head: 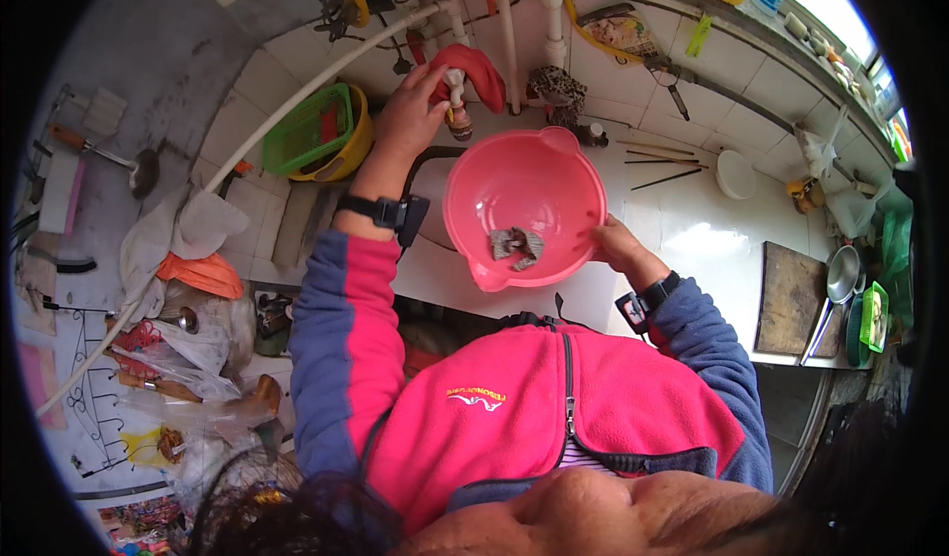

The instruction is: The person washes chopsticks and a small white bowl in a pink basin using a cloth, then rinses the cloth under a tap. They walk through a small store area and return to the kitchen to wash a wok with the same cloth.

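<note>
My right hand (pixel 617 243) grips the right rim of a pink plastic basin (pixel 530 185), which is tilted and faces up towards me. A crumpled patterned cloth (pixel 517 247) lies low inside it. My left hand (pixel 417 107) is raised at a white tap (pixel 454 85) on the back wall, its fingers touching the tap or the red cloth (pixel 474 74) behind it; which one they press on, I cannot tell. A wrapped spout end (pixel 460 122) hangs below the tap, just above the basin's upper left rim.
Green and yellow plastic baskets (pixel 354 148) stand left of the sink. On the counter to the right are chopsticks (pixel 666 161), a white bowl (pixel 736 174), a wooden cutting board (pixel 789 296) and metal ladles (pixel 841 274). A pale hose (pixel 326 78) runs down the left side.
</note>
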Motion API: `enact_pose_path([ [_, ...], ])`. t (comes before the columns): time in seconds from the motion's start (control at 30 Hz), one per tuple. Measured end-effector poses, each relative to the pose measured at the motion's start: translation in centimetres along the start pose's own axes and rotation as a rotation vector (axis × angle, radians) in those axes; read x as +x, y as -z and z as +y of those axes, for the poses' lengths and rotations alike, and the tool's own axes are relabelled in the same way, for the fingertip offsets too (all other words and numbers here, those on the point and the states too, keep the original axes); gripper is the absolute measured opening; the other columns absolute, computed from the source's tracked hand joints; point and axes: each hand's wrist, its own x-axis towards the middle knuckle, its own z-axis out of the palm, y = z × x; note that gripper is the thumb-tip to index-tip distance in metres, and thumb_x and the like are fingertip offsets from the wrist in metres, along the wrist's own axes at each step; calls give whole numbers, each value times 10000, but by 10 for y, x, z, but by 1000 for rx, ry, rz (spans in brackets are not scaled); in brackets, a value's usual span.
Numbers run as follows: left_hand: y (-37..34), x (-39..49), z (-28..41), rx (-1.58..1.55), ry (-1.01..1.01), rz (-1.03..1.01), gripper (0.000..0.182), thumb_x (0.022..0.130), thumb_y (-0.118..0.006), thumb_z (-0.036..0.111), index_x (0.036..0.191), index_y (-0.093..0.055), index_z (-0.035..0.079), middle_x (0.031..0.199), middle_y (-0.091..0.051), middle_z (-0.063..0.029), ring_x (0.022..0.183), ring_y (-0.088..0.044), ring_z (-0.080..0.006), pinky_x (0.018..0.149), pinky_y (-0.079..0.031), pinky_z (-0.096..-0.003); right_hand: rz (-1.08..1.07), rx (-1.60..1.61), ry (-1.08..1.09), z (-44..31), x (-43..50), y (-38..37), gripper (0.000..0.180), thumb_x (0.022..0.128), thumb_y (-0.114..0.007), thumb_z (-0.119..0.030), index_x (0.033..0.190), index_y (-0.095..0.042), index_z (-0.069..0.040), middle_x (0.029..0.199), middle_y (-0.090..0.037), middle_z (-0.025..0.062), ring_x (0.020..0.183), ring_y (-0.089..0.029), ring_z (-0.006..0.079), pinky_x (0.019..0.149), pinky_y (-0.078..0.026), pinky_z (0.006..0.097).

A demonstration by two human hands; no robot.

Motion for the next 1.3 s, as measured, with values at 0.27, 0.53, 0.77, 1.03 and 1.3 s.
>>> enact_pose_path([
  [0.27, -20, 63, -19, 238, -93, -308, 374, 781, -621, 132, 1153, -587, 142, 1099, -612, -133, 937, -612, -337, 766, -502, -438, 35, 135, 17, -9, 31, -61, 468, 814, -428, 37, 1276, -438, -39, 1133, -595, 147, 963, -642, 299, 815, -560, 457],
  [0.53, -20, 82, -10, 355, 2, -480, 327, 773, -657, 265, 1050, -627, 95, 897, -664, -151, 853, -636, -346, 730, -508, -437, 41, 220, 35, -9, 35, -81, 466, 804, -410, 60, 1261, -448, -26, 1120, -604, 166, 966, -641, 318, 826, -554, 469],
  [0.77, -35, 85, 12, 532, 281, -472, 366, 815, -631, 421, 971, -689, 95, 946, -680, -129, 861, -661, -296, 704, -523, -411, 61, 199, 44, -7, 33, -92, 435, 799, -430, 62, 1225, -491, -8, 1103, -614, 167, 956, -645, 312, 829, -552, 459],
  [1.03, -47, 93, 16, 616, 417, -512, 426, 812, -607, 504, 1011, -688, 136, 1043, -672, -109, 954, -657, -273, 767, -529, -406, 136, 82, 20, 9, 41, -85, 498, 775, -458, 43, 1262, -475, -61, 1103, -618, 129, 923, -654, 287, 781, -564, 449],
  [1.3, -57, 97, 4, 560, 421, -505, 323, 847, -574, 393, 966, -706, 123, 979, -682, -134, 923, -661, -300, 746, -532, -391, 115, 141, 56, 16, 40, -76, 448, 768, -457, 30, 1210, -510, -20, 1050, -637, 137, 912, -655, 303, 788, -556, 456],
])
